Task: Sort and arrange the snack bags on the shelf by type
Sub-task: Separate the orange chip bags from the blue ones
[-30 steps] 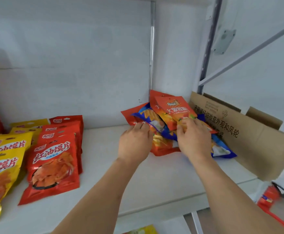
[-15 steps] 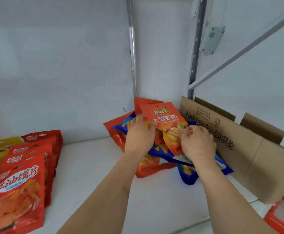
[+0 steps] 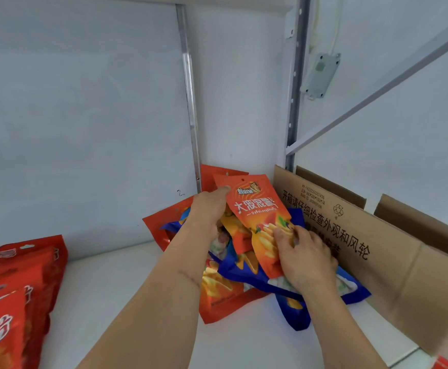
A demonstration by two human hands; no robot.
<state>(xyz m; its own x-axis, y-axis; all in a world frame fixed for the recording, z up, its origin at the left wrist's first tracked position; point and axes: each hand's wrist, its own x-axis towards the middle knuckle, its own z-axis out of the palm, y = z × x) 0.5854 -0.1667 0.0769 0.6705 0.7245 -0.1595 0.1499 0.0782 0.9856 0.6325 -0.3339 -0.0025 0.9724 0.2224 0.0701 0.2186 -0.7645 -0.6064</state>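
While both hands work the mixed pile at the shelf's back right corner: entries below.

Left hand (image 3: 209, 212): fingers curled round the upper left edge of the orange foil snack bag with white lettering (image 3: 260, 222); index tip at the bag's top corner.

Right hand (image 3: 306, 258): fingers bent, pinching the same bag's lower right part, thumb on its printed face.

Orange bag: lifted, tilted, front toward the camera, above the pile, held at both ends.

Pile beneath: blue foil snack bags (image 3: 292, 310) and red-orange foil snack bags (image 3: 217, 294) overlapping in disorder, lying flat or leaning on the back wall; one more red-orange bag (image 3: 212, 177) upright behind the held one.

White shelf board (image 3: 127, 294): carries the pile at right; bare between the pile and the left group.

Sorted group, far left: red pouches with white characters (image 3: 12, 302), stacked overlapping, partly cut by the frame edge; well apart from the pile.

Brown corrugated cardboard sheet with black printed characters (image 3: 377, 262): on edge along the right side, just beside the pile, touching the blue bags.

Grey slotted metal upright (image 3: 296, 102): behind the cardboard.
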